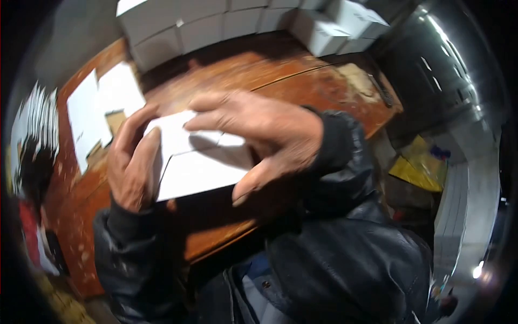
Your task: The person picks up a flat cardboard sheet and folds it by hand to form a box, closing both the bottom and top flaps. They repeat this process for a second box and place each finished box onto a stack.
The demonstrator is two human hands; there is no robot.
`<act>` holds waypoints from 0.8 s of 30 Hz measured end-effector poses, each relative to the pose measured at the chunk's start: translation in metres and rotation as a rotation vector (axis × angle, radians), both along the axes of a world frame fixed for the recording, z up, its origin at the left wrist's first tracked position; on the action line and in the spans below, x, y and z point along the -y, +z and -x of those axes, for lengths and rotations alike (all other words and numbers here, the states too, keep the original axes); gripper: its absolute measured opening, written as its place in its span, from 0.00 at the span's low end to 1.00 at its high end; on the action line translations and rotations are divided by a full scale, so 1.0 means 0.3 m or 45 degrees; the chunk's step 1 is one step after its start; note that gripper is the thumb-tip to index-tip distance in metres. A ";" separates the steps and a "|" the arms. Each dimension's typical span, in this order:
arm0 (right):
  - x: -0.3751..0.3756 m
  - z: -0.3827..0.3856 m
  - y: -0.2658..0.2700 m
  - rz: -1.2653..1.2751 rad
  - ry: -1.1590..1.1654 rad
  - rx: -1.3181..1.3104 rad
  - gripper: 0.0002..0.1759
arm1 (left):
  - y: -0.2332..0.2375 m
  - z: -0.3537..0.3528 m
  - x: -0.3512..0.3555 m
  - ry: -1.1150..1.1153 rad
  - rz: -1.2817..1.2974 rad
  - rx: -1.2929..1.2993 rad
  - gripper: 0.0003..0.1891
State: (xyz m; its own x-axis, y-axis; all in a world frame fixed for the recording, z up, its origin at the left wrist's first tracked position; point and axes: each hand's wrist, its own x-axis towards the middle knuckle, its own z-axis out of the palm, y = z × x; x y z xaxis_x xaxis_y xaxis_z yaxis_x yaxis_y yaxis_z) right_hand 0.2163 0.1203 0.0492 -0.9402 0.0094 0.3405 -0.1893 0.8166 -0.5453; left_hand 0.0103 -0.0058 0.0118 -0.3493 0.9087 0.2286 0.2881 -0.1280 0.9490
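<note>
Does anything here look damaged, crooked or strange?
Only the wooden table: its surface looks worn to a pale patch near the far right edge. The white box held between the left hand and the right hand looks undamaged.

Stacked white cardboard boxes [216,27] line the far edge of a worn reddish-brown wooden table [280,70]. Flat white card sheets [102,102] lie on its left part. A yellow sheet [418,164] lies off the table's right side.

Worn wooden table [280,70]: white boxes [216,27] stacked along far edge, flat white sheets [91,116] left.
</note>
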 end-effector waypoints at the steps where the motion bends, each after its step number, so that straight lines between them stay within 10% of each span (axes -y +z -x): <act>1: -0.001 -0.001 -0.008 0.002 0.000 -0.022 0.52 | -0.006 0.003 0.004 -0.027 0.003 0.119 0.18; 14: -0.095 -0.144 -0.030 0.261 -0.294 -0.337 0.39 | -0.028 0.023 0.004 0.078 -0.086 0.317 0.19; 24: -0.361 -0.281 -0.126 -0.694 -1.608 -0.331 0.35 | -0.058 0.042 -0.002 0.040 -0.087 0.167 0.18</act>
